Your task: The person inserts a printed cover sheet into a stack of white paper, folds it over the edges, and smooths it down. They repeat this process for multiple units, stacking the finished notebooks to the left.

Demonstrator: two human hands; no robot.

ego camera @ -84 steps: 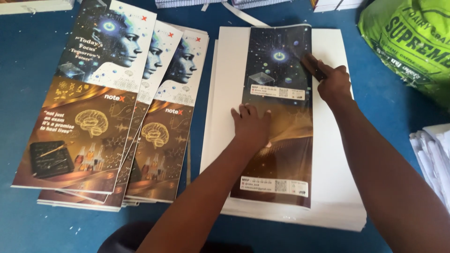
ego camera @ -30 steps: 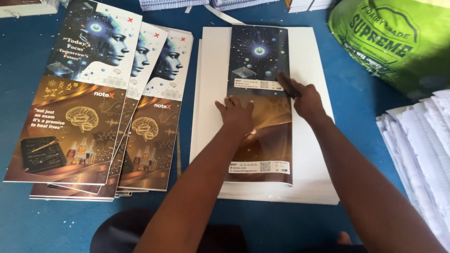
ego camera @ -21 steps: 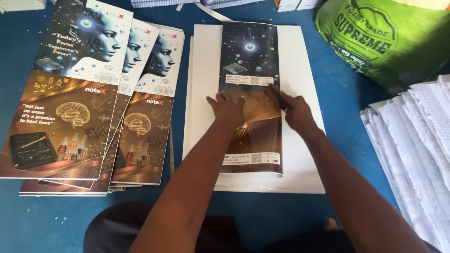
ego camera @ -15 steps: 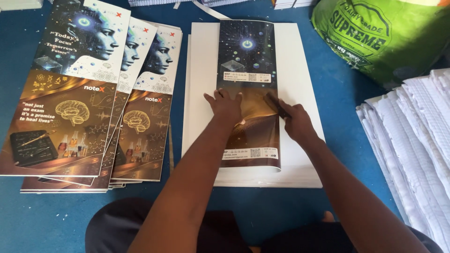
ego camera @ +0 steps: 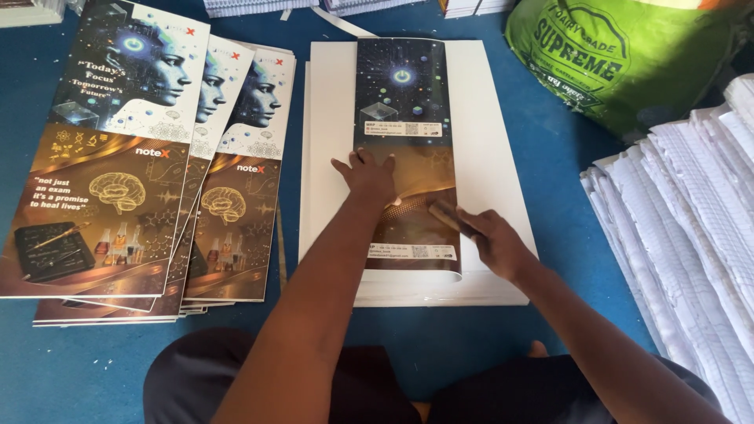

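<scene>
Two hands on one folded glossy cover [ego camera: 404, 102] lying lengthwise on the white sheet stack [ego camera: 330, 141]. My left hand [ego camera: 365, 174] presses flat, fingers spread, near the cover's left edge. My right hand [ego camera: 493, 239] curls around a small brown stick [ego camera: 448, 217], its tip touching the cover's right edge. Bare white margin either side; printed covers pile [ego camera: 141, 157] well left, blue floor [ego camera: 550, 157] open to the right.
</scene>
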